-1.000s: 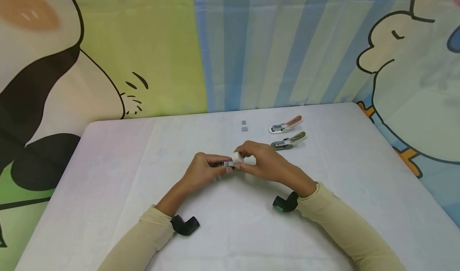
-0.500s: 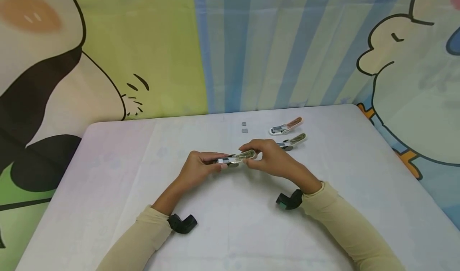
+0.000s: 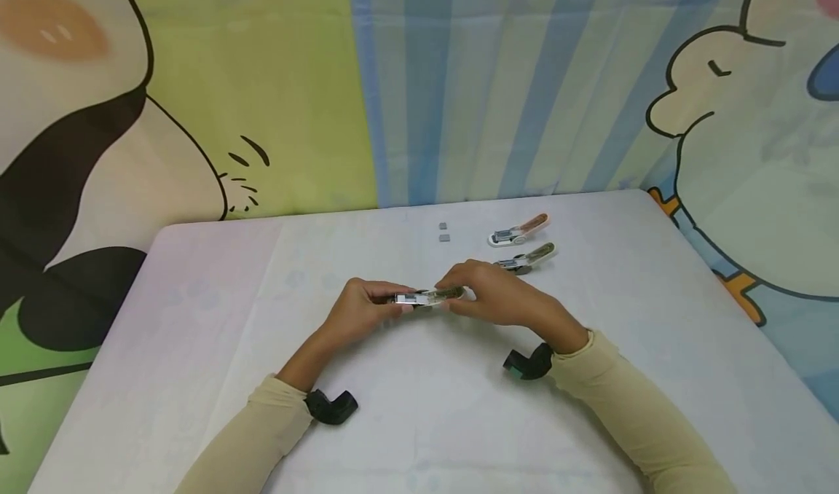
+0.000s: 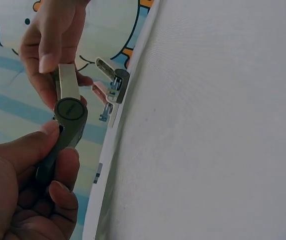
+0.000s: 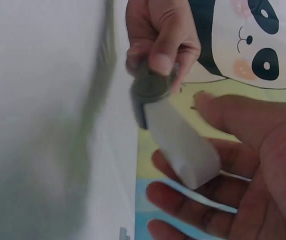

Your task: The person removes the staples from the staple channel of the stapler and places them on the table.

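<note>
A small stapler (image 3: 419, 299) with a dark grey-green base and a white cover is swung apart, held above the table. My left hand (image 3: 360, 308) grips its grey base between thumb and fingers. At the other end, my right hand (image 3: 494, 293) has its fingers curled round the white cover (image 5: 180, 142); in the right wrist view the thumb stands a little off the cover. The left wrist view shows the round grey hinge (image 4: 70, 109) between both hands. A silvery staple channel faces up in the head view.
Two more opened staplers lie beyond my right hand: a white one with a pinkish-orange handle (image 3: 534, 223) and a grey one with an olive handle (image 3: 542, 252). Two small grey pieces (image 3: 444, 238), like staple strips, lie to their left. A patterned cloth (image 3: 426, 86) hangs behind the table (image 3: 216, 319).
The stapler's white cover has been swung back away from its base, showing the inside. My right fingers have shifted along it, and the stapler has tilted and dropped slightly since half a second ago.
</note>
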`<state>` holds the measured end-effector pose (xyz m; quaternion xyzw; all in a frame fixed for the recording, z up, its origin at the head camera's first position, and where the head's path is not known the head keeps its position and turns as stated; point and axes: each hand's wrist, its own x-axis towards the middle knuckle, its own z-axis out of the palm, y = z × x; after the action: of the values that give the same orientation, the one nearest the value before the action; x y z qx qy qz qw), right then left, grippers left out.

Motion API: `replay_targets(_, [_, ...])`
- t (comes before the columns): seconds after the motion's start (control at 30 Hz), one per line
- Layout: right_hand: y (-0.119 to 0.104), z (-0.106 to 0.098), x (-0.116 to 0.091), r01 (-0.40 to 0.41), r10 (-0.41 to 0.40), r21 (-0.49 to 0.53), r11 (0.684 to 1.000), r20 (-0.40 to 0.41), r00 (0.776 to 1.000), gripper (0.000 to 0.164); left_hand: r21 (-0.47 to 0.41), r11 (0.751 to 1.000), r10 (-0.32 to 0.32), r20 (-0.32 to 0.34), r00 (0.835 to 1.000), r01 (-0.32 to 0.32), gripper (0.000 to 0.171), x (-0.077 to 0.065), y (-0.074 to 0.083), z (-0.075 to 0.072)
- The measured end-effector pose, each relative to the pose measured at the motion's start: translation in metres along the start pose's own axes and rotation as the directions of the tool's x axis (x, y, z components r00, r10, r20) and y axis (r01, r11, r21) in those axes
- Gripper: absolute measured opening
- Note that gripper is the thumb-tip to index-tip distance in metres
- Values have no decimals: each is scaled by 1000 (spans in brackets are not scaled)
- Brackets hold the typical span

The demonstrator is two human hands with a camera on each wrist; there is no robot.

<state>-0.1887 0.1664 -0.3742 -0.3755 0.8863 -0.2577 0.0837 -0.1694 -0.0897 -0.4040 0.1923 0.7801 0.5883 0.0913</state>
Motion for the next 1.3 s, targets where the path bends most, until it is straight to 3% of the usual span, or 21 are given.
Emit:
replay_targets(0.07, [-5,0,-2,22,-22,-27,999,-22,1000,36,14,1000,3,5,1000,-3,22,-1,1,0])
replay_targets(0.13, [-11,0,-4,82,-85,-32,996,-104,991,38,19,1000,9,1,1000,-9,22,-1,1,0])
replay_targets(0.27, [-25,5,-3,294,-280,15,956,-258,925,34,30,997,68,-21,997,-67,21,0,2,3])
replay_targets(0.37, [-30,14,0,372,-351,29,928,-275,895,24,38,989,143,-14,990,-142,20,0,3,7])
replay_targets(0.47, [-30,22,2,339,-345,-70,938,-262,901,19,42,980,196,-2,981,-196,20,0,5,11])
replay_targets(0.63, [-29,27,6,265,-322,-222,938,-280,904,15,54,981,187,-25,982,-185,23,-2,9,14])
replay_targets(0.73, [-28,28,7,233,-293,-227,945,-279,915,10,47,984,170,-24,985,-169,24,0,2,15])
replay_targets(0.9, [-28,29,7,165,-211,-206,965,-225,951,9,55,984,172,-28,985,-170,26,8,-22,19])
replay_targets(1.0, [-27,30,7,130,-169,-193,972,-201,965,10,74,980,185,-32,982,-182,27,8,-26,21])
replay_targets(1.27, [-26,37,11,88,-127,-163,983,-246,961,7,153,956,257,-29,966,-250,24,9,-29,23])
replay_targets(1.3, [-26,38,11,78,-114,-148,986,-252,961,6,161,955,256,-27,966,-249,24,8,-24,23])
